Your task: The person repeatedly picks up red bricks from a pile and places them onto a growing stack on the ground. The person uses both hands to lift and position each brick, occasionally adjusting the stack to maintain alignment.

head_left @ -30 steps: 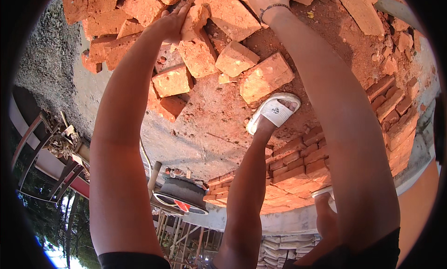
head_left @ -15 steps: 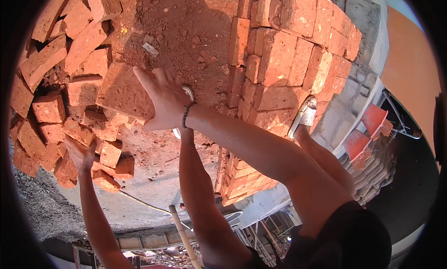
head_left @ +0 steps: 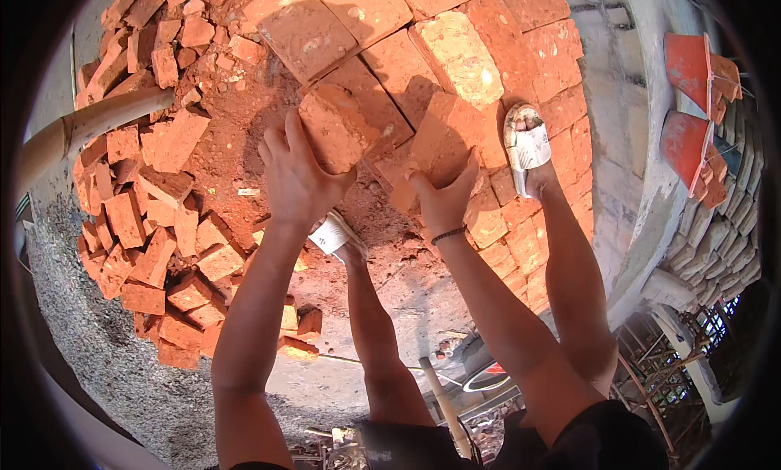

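My left hand (head_left: 303,177) is closed on a brick piece (head_left: 335,127), orange-red and rough, with the thumb along its near edge. Beside it, my right hand (head_left: 443,195), with a dark beaded bracelet at the wrist, grips another orange brick (head_left: 447,137) between thumb and fingers. Both bricks are over the near left part of a neat brick stack (head_left: 305,35), whose top is laid in close rows. Whether either brick touches the stack is hard to make out.
Loose and broken bricks (head_left: 154,254) lie heaped at left, with reddish rubble between heap and stack. A thick pole (head_left: 98,127) juts in from the left. My sandalled right foot (head_left: 529,149) stands on the stack. At right are red containers (head_left: 686,149) beside piled grey tiles (head_left: 708,234).
Both hands have moved right, from the loose heap to the stack. The left has come up from low in the heap with a brick piece; the right has carried its brick across. My view has shifted.
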`<state>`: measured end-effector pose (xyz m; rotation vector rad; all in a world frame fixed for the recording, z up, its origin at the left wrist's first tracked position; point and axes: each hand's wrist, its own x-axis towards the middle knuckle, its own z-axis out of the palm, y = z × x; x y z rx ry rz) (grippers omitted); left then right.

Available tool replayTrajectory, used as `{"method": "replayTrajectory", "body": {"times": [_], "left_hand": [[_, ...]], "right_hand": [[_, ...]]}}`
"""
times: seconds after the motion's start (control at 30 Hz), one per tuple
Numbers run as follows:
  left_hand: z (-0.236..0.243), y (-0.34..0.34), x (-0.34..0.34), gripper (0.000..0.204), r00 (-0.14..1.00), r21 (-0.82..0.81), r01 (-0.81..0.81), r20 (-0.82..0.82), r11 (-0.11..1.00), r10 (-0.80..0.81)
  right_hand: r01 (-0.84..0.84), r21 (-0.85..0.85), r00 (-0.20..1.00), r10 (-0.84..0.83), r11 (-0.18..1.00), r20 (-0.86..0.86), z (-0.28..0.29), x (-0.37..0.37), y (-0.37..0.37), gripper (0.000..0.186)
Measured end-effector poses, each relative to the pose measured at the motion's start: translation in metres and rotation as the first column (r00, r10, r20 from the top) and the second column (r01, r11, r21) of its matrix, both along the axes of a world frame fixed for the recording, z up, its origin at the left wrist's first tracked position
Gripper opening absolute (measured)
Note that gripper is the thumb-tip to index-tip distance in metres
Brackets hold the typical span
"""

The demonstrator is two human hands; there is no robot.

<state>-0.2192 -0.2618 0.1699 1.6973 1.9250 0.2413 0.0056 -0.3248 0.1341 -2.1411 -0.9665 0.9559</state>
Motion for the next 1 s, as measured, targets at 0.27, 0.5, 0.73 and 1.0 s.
{"method": "replayTrajectory", "body": {"times": [0.27, 0.5, 0.73, 1.0], "left_hand": [[-0.026, 0.102, 0.117, 0.120, 0.899, -0.055, 0.320, -0.298, 0.946, -0.322], [-0.040, 0.079, 0.094, 0.118, 0.893, 0.008, 0.355, -0.300, 0.935, -0.336], [-0.050, 0.062, 0.072, 0.108, 0.931, -0.057, 0.288, -0.217, 0.956, -0.293], [-0.068, 0.037, 0.062, 0.099, 0.960, 0.099, 0.276, -0.077, 0.956, -0.269]], "right_hand": [[0.289, -0.054, 0.954, -0.293, 0.956, -0.068, 0.002, 0.012, -0.003, 0.117], [0.465, -0.189, 0.879, -0.476, 0.865, -0.018, 0.016, -0.033, 0.022, 0.122], [0.472, -0.286, 0.867, -0.498, 0.834, -0.019, 0.018, -0.055, 0.039, 0.117], [0.495, -0.248, 0.866, -0.496, 0.833, 0.063, 0.000, -0.062, 0.044, 0.115]]}}
